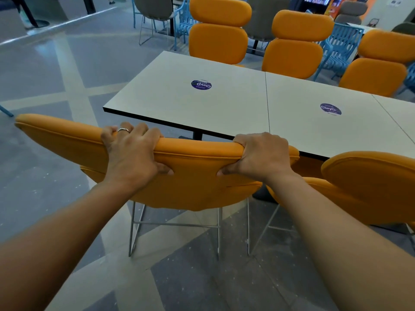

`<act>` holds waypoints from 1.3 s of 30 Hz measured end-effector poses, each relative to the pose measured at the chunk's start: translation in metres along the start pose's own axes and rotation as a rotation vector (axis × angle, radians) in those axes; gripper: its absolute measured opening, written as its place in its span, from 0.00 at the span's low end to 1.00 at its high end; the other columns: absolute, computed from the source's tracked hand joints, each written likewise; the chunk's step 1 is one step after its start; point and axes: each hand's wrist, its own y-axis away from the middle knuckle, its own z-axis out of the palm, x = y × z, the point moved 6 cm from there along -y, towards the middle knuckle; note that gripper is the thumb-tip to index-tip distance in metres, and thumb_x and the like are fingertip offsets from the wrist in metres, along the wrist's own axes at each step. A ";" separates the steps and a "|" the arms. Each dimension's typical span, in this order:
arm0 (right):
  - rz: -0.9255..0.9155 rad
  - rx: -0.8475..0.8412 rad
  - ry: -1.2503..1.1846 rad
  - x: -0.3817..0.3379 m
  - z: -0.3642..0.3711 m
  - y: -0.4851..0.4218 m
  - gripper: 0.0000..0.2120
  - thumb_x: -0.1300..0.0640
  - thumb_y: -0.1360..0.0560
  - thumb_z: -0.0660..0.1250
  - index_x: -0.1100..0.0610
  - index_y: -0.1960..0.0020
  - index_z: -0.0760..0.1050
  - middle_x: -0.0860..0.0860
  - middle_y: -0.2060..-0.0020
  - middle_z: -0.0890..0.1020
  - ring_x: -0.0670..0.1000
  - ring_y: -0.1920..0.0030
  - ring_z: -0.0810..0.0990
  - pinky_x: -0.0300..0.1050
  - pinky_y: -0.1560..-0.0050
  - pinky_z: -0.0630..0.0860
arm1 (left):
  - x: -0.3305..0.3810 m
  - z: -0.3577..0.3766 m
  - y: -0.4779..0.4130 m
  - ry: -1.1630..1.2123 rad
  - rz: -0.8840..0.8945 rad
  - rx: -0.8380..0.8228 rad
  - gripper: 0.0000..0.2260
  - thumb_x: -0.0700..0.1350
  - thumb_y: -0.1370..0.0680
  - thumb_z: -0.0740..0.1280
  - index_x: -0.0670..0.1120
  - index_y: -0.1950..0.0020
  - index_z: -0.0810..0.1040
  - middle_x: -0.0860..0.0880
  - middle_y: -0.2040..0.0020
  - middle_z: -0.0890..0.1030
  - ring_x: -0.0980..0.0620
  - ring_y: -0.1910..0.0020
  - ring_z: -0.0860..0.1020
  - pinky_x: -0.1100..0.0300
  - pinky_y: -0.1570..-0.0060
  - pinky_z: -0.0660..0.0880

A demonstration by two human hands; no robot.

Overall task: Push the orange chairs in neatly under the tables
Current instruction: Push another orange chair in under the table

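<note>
- Grey polished floor (56, 70) with pale diagonal bands, canteen-type room. White counter (202, 104) is joined end to end with more of its kind, with orange seating along both long sides.
- Fingers (140, 131) of the left hand (132, 153) curl over the top rim of the orange chair (197, 178), thumb pressed into the back face. The right hand (261, 158) grips the same rim further right, in the same way. Both are clenched on the backrest.
- The chair stands at the counter's near edge, at its left end. The backrest looks skewed: right end close to the edge, left end swung out past the corner. The seat is hidden, so I cannot tell how far under it sits.
- Judgement: lead with the left hand to square the backrest to the edge, then push evenly with both.
- Keep the push low and level so the wire legs (175, 225) slide rather than tip.
- Watch the counter post (197, 135), which stands in the seat's likely path.
- Neighbour chair (370, 182) is just beside on the right, so keep a gap and avoid rubbing backrests.
- Far chairs (220, 41) look tucked in, so match their line.
</note>
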 end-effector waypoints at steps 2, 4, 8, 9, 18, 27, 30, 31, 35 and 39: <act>0.014 0.002 0.006 0.001 0.002 -0.012 0.33 0.19 0.42 0.67 0.46 0.53 0.79 0.43 0.62 0.82 0.49 0.60 0.79 0.44 0.59 0.74 | -0.005 0.003 -0.012 0.005 -0.001 -0.008 0.26 0.65 0.39 0.75 0.52 0.49 0.75 0.47 0.49 0.78 0.39 0.44 0.72 0.42 0.41 0.59; 0.024 0.003 0.010 0.001 0.003 -0.025 0.33 0.19 0.42 0.68 0.46 0.54 0.78 0.43 0.62 0.81 0.49 0.60 0.79 0.45 0.59 0.75 | -0.010 0.006 -0.026 0.007 -0.005 -0.016 0.27 0.65 0.40 0.75 0.52 0.49 0.74 0.47 0.49 0.78 0.38 0.45 0.72 0.42 0.41 0.59; 0.033 0.007 0.028 0.001 0.010 -0.047 0.35 0.18 0.43 0.66 0.46 0.53 0.78 0.44 0.63 0.81 0.50 0.60 0.79 0.47 0.58 0.77 | -0.021 0.015 -0.048 0.003 -0.005 -0.014 0.27 0.65 0.40 0.75 0.52 0.48 0.75 0.46 0.49 0.78 0.38 0.46 0.72 0.42 0.41 0.59; 0.034 0.008 0.032 0.000 0.011 -0.053 0.35 0.18 0.44 0.67 0.47 0.54 0.78 0.44 0.63 0.81 0.50 0.61 0.79 0.47 0.58 0.77 | -0.024 0.017 -0.053 0.005 -0.004 -0.012 0.28 0.65 0.40 0.76 0.52 0.48 0.75 0.46 0.49 0.78 0.38 0.46 0.72 0.42 0.41 0.59; 0.020 0.005 0.044 -0.002 0.017 -0.084 0.36 0.18 0.42 0.66 0.48 0.53 0.78 0.46 0.63 0.81 0.51 0.61 0.79 0.46 0.59 0.77 | -0.040 0.028 -0.085 -0.001 -0.015 -0.019 0.28 0.64 0.39 0.76 0.51 0.46 0.75 0.45 0.48 0.78 0.36 0.45 0.73 0.39 0.38 0.58; 0.022 -0.006 0.048 -0.004 0.021 -0.072 0.33 0.20 0.41 0.67 0.46 0.52 0.77 0.45 0.62 0.80 0.50 0.61 0.78 0.44 0.61 0.72 | -0.036 0.029 -0.076 0.001 -0.030 -0.031 0.28 0.62 0.41 0.78 0.52 0.47 0.75 0.46 0.49 0.78 0.38 0.46 0.73 0.41 0.37 0.58; 0.037 -0.007 0.036 -0.006 0.019 -0.070 0.33 0.21 0.41 0.68 0.46 0.51 0.77 0.45 0.62 0.80 0.50 0.60 0.77 0.45 0.59 0.73 | -0.035 0.028 -0.074 0.010 -0.038 -0.045 0.29 0.62 0.41 0.78 0.52 0.46 0.74 0.46 0.47 0.77 0.38 0.45 0.73 0.41 0.36 0.57; 0.041 -0.009 0.034 -0.007 0.018 -0.069 0.33 0.21 0.40 0.68 0.46 0.51 0.77 0.46 0.61 0.80 0.50 0.59 0.77 0.46 0.58 0.73 | -0.035 0.028 -0.073 0.011 -0.041 -0.055 0.30 0.62 0.41 0.78 0.53 0.45 0.74 0.46 0.46 0.77 0.38 0.44 0.72 0.41 0.35 0.56; 0.052 -0.041 0.029 -0.011 0.020 -0.068 0.34 0.21 0.40 0.68 0.45 0.47 0.77 0.46 0.57 0.81 0.51 0.56 0.78 0.48 0.53 0.75 | -0.038 0.028 -0.070 0.028 -0.031 -0.107 0.31 0.63 0.38 0.76 0.55 0.40 0.72 0.47 0.42 0.75 0.39 0.40 0.71 0.41 0.33 0.55; 0.088 -0.140 0.000 -0.011 0.021 -0.070 0.39 0.18 0.41 0.64 0.43 0.42 0.77 0.46 0.52 0.83 0.51 0.51 0.79 0.49 0.49 0.74 | -0.044 0.027 -0.072 0.084 0.011 -0.164 0.31 0.69 0.34 0.69 0.57 0.35 0.69 0.50 0.39 0.74 0.43 0.36 0.71 0.42 0.30 0.52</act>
